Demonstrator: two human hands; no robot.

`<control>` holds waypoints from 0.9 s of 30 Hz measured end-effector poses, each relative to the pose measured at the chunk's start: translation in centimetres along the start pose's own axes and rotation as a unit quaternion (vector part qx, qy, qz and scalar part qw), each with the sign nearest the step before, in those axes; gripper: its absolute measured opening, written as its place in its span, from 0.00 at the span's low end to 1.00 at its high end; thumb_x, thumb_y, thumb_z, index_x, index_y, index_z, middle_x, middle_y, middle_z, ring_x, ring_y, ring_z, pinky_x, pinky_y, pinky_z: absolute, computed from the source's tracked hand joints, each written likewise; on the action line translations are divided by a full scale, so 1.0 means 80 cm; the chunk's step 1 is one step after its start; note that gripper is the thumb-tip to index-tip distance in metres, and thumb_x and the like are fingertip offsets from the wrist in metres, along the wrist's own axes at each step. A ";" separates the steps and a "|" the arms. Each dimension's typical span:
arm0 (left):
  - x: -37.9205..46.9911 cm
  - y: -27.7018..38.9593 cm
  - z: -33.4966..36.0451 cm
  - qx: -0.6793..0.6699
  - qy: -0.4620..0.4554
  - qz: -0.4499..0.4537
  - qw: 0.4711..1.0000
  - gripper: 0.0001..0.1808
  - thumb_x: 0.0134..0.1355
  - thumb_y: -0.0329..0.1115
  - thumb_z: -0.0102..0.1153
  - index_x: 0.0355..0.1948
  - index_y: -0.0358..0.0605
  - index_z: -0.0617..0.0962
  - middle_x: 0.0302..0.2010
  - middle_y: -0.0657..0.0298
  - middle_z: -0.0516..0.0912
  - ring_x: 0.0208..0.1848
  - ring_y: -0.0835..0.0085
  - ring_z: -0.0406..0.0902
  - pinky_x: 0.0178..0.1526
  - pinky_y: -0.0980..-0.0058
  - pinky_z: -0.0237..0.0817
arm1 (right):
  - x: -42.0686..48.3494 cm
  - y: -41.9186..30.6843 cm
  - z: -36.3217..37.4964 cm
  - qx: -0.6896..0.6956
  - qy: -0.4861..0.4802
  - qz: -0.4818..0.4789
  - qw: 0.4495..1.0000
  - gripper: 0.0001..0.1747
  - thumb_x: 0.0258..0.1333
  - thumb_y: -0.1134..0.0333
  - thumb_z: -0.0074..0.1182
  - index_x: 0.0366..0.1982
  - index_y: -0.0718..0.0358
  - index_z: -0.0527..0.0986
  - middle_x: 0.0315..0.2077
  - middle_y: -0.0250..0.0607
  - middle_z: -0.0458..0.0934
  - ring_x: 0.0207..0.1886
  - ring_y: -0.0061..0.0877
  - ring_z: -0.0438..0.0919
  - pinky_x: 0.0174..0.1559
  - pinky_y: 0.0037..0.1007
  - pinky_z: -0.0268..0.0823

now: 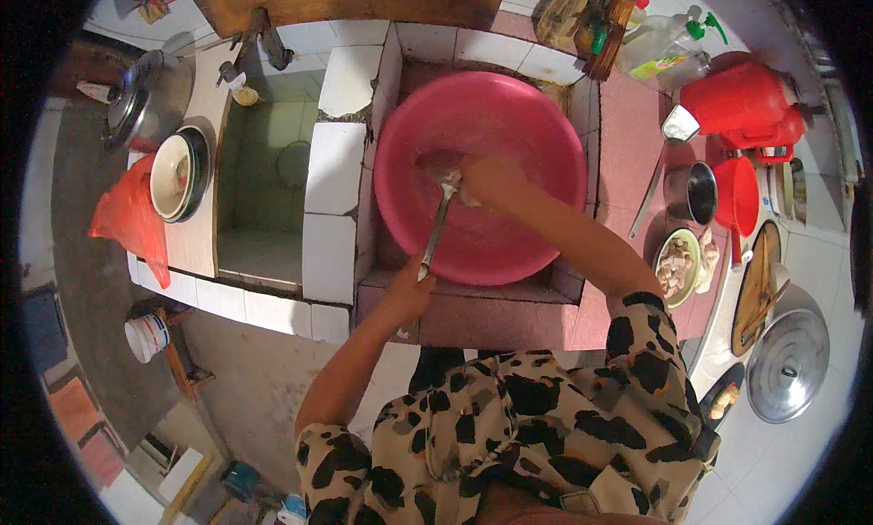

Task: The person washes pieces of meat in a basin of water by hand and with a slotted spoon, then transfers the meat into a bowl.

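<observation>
A large pink plastic basin [559,157] sits in a tiled recess before me, with what looks like water in it. My left hand [409,293] is closed around the end of a long metal handle at the basin's near rim. That handle belongs to a ladle or similar utensil [438,228], whose dark head lies inside the basin. Inside the basin, my right hand [487,181] is at the utensil's head, holding something pale and small against it; its fingertips are partly hidden.
Left of the basin are a tiled sink [262,177], stacked bowls [170,177], a red plastic bag [129,208] and a lidded pot [160,92]. On the right stand a spatula [651,184], a metal pot [682,192], a red dipper [736,194] and a bowl of pale chunks [675,269].
</observation>
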State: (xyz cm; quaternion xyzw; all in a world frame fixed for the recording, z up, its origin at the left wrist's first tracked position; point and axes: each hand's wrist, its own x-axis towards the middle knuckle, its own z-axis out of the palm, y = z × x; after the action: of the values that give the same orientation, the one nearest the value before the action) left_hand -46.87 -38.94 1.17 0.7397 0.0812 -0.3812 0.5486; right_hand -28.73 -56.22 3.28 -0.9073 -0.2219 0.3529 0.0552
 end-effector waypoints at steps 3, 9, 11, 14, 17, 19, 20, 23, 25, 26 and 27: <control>-0.005 -0.005 -0.003 0.027 0.001 0.093 0.995 0.32 0.60 0.32 0.44 0.64 0.41 0.52 0.60 0.46 0.63 0.61 0.56 0.61 0.62 0.67 0.51 | 0.003 0.039 0.001 0.048 0.111 -0.024 0.992 0.15 0.46 0.61 0.51 0.36 0.60 0.76 0.39 0.51 0.75 0.40 0.42 0.75 0.42 0.40 0.67; 0.006 0.001 0.010 -0.064 0.009 -0.045 0.997 0.33 0.58 0.30 0.46 0.64 0.47 0.53 0.56 0.43 0.67 0.60 0.50 0.62 0.59 0.65 0.54 | 0.048 0.053 0.103 0.160 0.298 -0.158 0.928 0.18 0.52 0.60 0.48 0.44 0.57 0.73 0.37 0.46 0.77 0.42 0.40 0.75 0.41 0.40 0.67; -0.002 0.016 0.011 -0.008 0.012 0.077 0.997 0.35 0.58 0.32 0.46 0.65 0.50 0.50 0.56 0.40 0.66 0.60 0.48 0.61 0.58 0.64 0.55 | 0.079 0.096 0.146 0.344 0.194 -0.003 0.919 0.19 0.53 0.60 0.46 0.47 0.55 0.72 0.40 0.44 0.76 0.45 0.40 0.74 0.44 0.40 0.66; -0.009 0.002 0.021 0.031 0.016 0.043 0.998 0.33 0.57 0.35 0.49 0.64 0.50 0.55 0.55 0.39 0.66 0.59 0.48 0.63 0.56 0.61 0.57 | 0.084 0.163 0.163 0.243 0.146 0.039 0.958 0.19 0.53 0.62 0.46 0.49 0.54 0.71 0.47 0.44 0.72 0.49 0.41 0.71 0.46 0.42 0.65; -0.001 0.041 0.012 0.255 -0.013 0.044 0.966 0.30 0.57 0.37 0.51 0.60 0.44 0.61 0.50 0.40 0.71 0.53 0.48 0.68 0.52 0.57 0.60 | 0.062 0.179 0.145 -0.026 0.284 -0.036 0.958 0.18 0.53 0.63 0.46 0.48 0.54 0.72 0.50 0.45 0.69 0.50 0.43 0.69 0.47 0.44 0.65; 0.024 0.057 0.003 0.299 0.047 0.042 0.952 0.27 0.57 0.39 0.51 0.56 0.41 0.64 0.46 0.42 0.73 0.48 0.49 0.71 0.49 0.56 0.62 | 0.053 0.160 0.090 0.010 0.154 0.133 0.979 0.23 0.53 0.64 0.43 0.53 0.51 0.69 0.55 0.50 0.64 0.58 0.46 0.62 0.56 0.47 0.56; 0.041 0.066 -0.004 0.346 0.102 0.043 0.932 0.25 0.58 0.40 0.51 0.53 0.38 0.67 0.42 0.43 0.75 0.43 0.49 0.73 0.45 0.55 0.64 | 0.058 0.153 0.103 0.010 0.154 0.134 0.979 0.23 0.53 0.64 0.43 0.53 0.51 0.69 0.55 0.50 0.64 0.58 0.46 0.62 0.56 0.47 0.56; 0.121 0.017 -0.003 0.352 0.119 0.048 0.927 0.24 0.59 0.43 0.50 0.50 0.36 0.68 0.37 0.49 0.77 0.39 0.54 0.76 0.41 0.60 0.68 | 0.074 0.133 0.155 -0.077 0.292 0.146 0.942 0.20 0.52 0.64 0.43 0.49 0.49 0.72 0.56 0.49 0.61 0.59 0.49 0.57 0.54 0.52 0.56; 0.148 0.006 -0.015 -0.164 0.015 -0.069 0.984 0.24 0.58 0.44 0.53 0.49 0.38 0.69 0.38 0.56 0.78 0.41 0.61 0.77 0.39 0.68 0.69 | 0.083 0.136 0.155 -0.108 0.376 0.010 0.920 0.16 0.51 0.64 0.44 0.43 0.53 0.73 0.46 0.45 0.70 0.48 0.43 0.68 0.47 0.45 0.63; 0.145 0.006 -0.020 -0.163 0.018 -0.071 0.984 0.24 0.58 0.44 0.53 0.49 0.38 0.69 0.38 0.56 0.78 0.41 0.61 0.77 0.39 0.68 0.69 | 0.088 0.136 0.150 -0.119 0.401 -0.036 0.908 0.15 0.50 0.64 0.44 0.42 0.54 0.74 0.43 0.43 0.73 0.44 0.41 0.72 0.45 0.43 0.66; 0.142 0.019 -0.018 -0.328 0.005 -0.078 0.941 0.23 0.57 0.42 0.54 0.49 0.39 0.69 0.38 0.59 0.77 0.40 0.65 0.77 0.37 0.71 0.69 | 0.095 0.150 0.138 -0.055 0.374 -0.004 0.926 0.15 0.50 0.64 0.45 0.41 0.55 0.73 0.41 0.44 0.73 0.42 0.41 0.72 0.44 0.43 0.67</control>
State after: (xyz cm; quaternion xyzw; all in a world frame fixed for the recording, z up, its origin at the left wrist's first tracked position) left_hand -37.48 -41.68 -4.96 0.5122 0.2619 -0.3709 0.7290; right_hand -26.79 -64.24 -12.69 -0.9741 -0.2075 -0.0253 0.0860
